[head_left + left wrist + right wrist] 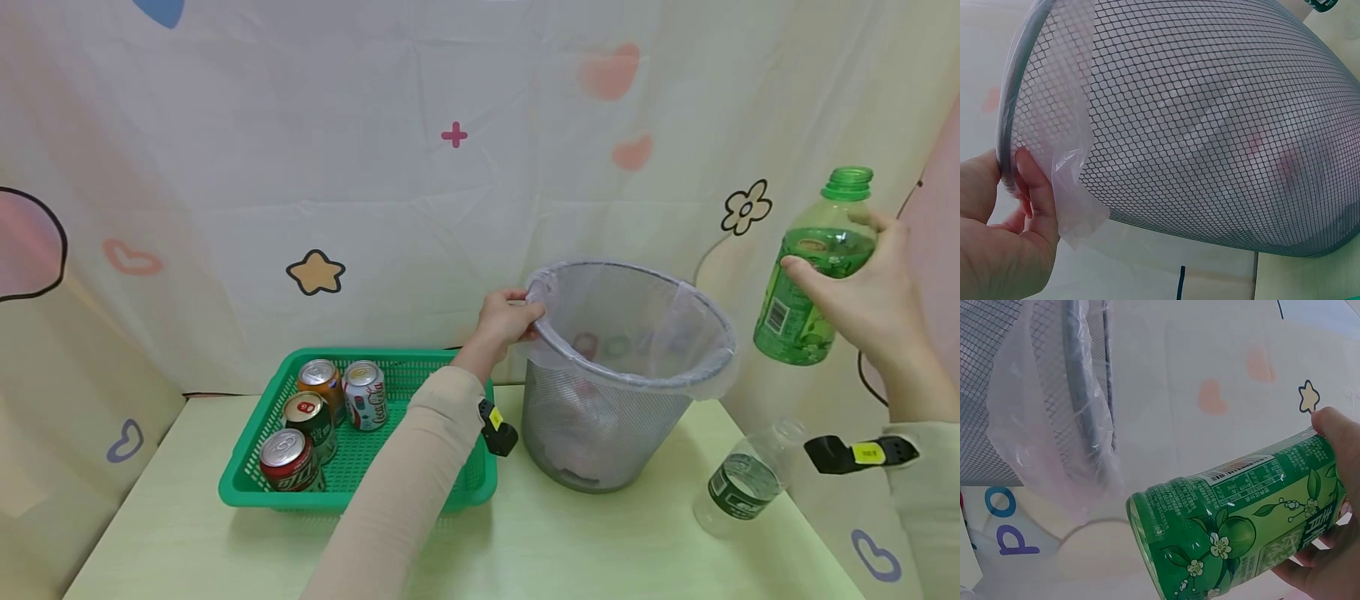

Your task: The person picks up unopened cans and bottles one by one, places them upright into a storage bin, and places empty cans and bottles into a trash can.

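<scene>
My left hand point(507, 321) pinches the rim of a grey wire-mesh wastebasket point(1210, 125), which is lined with a thin clear plastic bag point(1071, 156). The basket leans a little to the right. Raised at the right, my right hand point(873, 292) grips a green plastic drink bottle point(813, 267) round its labelled side. That bottle has no cap and is held above the table, apart from the basket. Below it a clear plastic bottle point(746, 483) with a dark label stands tilted in view near the table's right edge.
A green plastic basket point(360, 500) sits at the left under my left forearm. Several drink cans stand in it, among them a red can point(291, 467) and a white Coca-Cola can point(365, 398). A patterned curtain point(375, 167) hangs behind the table point(555, 542).
</scene>
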Demonstrator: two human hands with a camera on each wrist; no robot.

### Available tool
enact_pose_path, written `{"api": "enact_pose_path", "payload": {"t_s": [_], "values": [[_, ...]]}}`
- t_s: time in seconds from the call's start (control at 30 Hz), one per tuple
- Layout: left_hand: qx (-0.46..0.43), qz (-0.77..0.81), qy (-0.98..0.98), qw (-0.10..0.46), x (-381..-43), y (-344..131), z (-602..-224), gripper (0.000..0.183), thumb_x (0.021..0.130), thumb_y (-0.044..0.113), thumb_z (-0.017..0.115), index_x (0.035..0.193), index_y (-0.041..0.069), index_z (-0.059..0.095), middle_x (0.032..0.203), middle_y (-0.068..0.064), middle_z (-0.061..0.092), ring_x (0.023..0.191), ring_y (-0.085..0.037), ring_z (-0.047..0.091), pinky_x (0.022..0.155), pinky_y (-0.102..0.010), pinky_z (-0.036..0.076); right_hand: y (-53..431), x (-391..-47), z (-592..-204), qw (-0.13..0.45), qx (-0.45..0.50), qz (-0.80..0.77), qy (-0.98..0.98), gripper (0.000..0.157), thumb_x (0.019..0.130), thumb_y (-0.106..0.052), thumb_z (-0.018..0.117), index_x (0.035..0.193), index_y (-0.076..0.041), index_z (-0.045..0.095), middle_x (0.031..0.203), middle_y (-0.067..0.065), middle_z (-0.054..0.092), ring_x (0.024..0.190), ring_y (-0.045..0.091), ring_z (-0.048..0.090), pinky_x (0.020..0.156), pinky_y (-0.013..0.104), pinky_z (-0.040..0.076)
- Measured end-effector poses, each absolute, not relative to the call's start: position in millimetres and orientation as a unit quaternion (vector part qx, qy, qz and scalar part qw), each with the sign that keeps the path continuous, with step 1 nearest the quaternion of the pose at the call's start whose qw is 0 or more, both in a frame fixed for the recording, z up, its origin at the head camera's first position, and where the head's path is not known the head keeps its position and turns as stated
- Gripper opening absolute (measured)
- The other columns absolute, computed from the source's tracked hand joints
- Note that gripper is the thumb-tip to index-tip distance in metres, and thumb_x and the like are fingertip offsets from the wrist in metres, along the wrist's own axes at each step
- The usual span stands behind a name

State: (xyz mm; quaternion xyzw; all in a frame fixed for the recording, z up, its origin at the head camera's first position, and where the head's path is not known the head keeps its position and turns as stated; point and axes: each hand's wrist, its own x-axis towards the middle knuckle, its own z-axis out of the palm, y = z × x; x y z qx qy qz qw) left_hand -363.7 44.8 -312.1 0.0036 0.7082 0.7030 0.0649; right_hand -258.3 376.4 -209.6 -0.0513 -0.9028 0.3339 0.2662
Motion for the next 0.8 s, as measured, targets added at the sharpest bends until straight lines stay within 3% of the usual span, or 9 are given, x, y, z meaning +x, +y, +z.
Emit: {"api": "enact_pose_path", "payload": {"t_s": [0.37,0.6,0.8], "values": [[0.002,0.7,0.712,0.063,-364.4,44.7,-312.8,0.045,0.082,0.01,0.062,0.125,0.005,0.05,0.09,-0.008,0.06,0.062,-0.012,0.057,0.056,-0.02,0.052,373.4,-272.1,-197.1,0.261,-0.042,0.344,-0.901,0.077,0.083,-0.038,0.062,0.14,-0.034,0.01,0.104,-0.017,0.035,0.085,0.0,0.042,0.067,0.021,0.037],[-0.004,0.698,0.713,0.063,-365.5,44.9,-314.2,0.045,0.082,0.01,0.063,0.125,0.006,0.051,0.091,-0.008,0.06,0.062,-0.012,0.058,0.056,-0.02,0.052,361.7,-283.2,-188.3,0.246,-0.043,0.332,-0.91,0.079,0.083,-0.044,0.06,0.141,-0.036,0.007,0.125,0.011,0.037,0.105,0.031,0.043,0.075,0.041,0.04],[-0.006,0.699,0.712,0.063,-364.9,44.9,-313.1,0.045,0.082,0.011,0.063,0.125,0.006,0.051,0.093,-0.008,0.06,0.063,-0.012,0.058,0.057,-0.021,0.053,349.1,-293.0,-183.0,0.238,-0.022,0.324,-0.915,0.078,0.082,-0.044,0.06,0.14,-0.036,0.008,0.13,0.021,0.035,0.111,0.038,0.041,0.079,0.053,0.039]]}}
